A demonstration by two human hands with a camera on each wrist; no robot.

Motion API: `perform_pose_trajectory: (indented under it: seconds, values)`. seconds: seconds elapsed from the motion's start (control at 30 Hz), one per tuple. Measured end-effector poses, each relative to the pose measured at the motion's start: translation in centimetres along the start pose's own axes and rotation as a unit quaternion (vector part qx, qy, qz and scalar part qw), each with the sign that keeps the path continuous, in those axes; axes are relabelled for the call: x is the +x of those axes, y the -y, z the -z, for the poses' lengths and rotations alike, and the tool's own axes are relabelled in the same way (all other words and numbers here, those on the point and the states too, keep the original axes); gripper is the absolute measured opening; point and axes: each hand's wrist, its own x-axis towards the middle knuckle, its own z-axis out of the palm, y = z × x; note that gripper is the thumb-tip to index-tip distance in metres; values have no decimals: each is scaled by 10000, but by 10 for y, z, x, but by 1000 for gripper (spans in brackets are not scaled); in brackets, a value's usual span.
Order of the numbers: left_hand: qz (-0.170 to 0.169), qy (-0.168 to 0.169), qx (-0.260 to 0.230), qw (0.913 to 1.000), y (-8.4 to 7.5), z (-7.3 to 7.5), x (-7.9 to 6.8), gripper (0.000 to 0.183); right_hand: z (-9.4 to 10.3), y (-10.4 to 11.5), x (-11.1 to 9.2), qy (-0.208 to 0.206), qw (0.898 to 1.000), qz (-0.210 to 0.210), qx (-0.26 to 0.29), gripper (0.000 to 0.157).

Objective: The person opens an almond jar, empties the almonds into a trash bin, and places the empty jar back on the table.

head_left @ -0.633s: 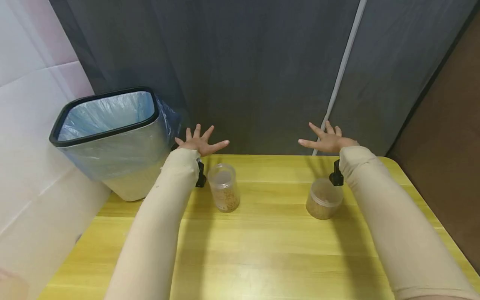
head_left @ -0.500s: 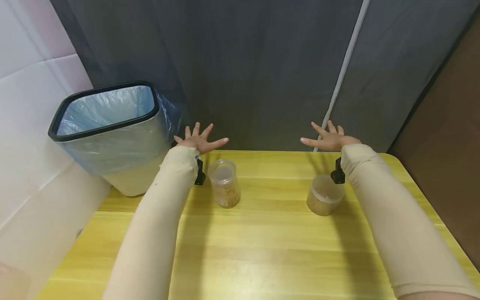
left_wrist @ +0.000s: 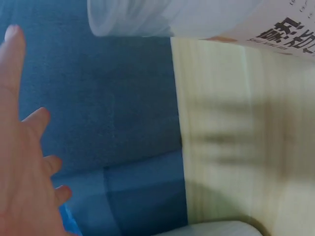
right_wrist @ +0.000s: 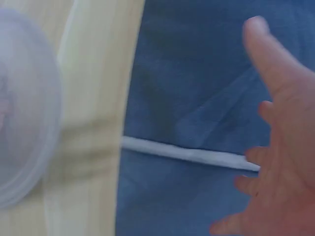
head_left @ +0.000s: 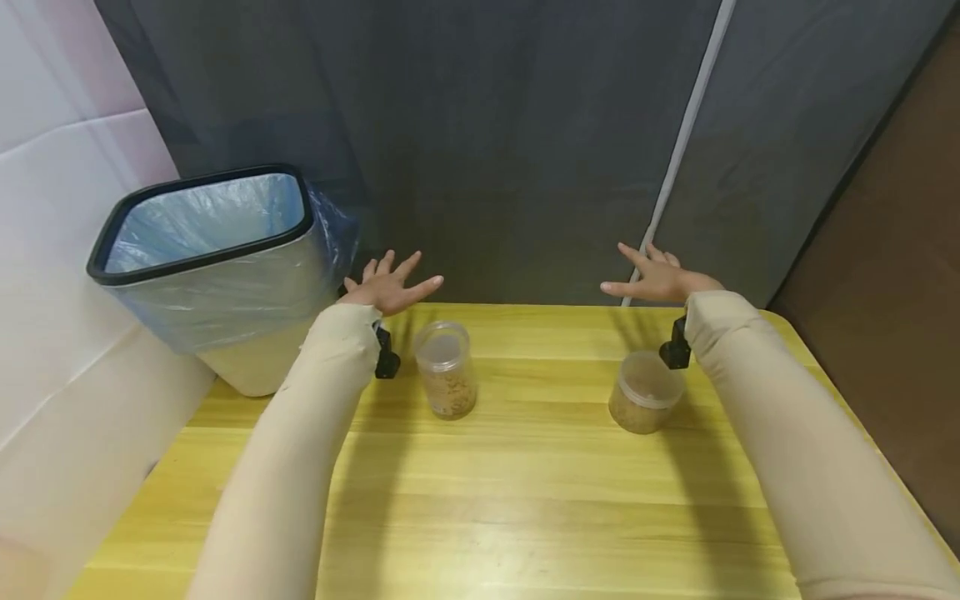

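Observation:
In the head view my left hand (head_left: pixel 386 287) is held over the table's far edge with its fingers spread, holding nothing. Just to its right stands a tall clear plastic jar (head_left: pixel 446 371), with brownish flakes in its lower part. Printed lettering shows on the label of that jar (left_wrist: pixel 285 29) in the left wrist view. My right hand (head_left: pixel 658 277), also spread and holding nothing, is beyond a shorter, wider plastic tub (head_left: pixel 637 408) with brownish contents. The tub's round pale top (right_wrist: pixel 29 108) appears at the left of the right wrist view. Neither hand touches a container.
A bin (head_left: pixel 247 333) with a black rim and a bluish plastic liner stands at the table's back left, close to my left hand. The yellow wooden table (head_left: pixel 510 483) ends at a dark curtain (head_left: pixel 495 150) crossed by a pale strip (head_left: pixel 690 117). A brown panel (head_left: pixel 885 292) borders the right.
My left hand has shifted slightly left, away from the jar. My right hand stays nearly where it was, its fingers a little more tilted. Both containers stand in place; the view moves slightly.

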Motion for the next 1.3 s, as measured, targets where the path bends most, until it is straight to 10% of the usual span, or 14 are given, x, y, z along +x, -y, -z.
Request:
perform_pose_trajectory:
  seconds: [0.37,1.3]
  values:
    - [-1283,-361,-630,9891,11,4,-6,59,6,22,-11,410,9937,790,679,71]
    - [-1804,-146,-940,9790,38,-34,-51,44,-72,91,-2,906,9733,2012,627,66]
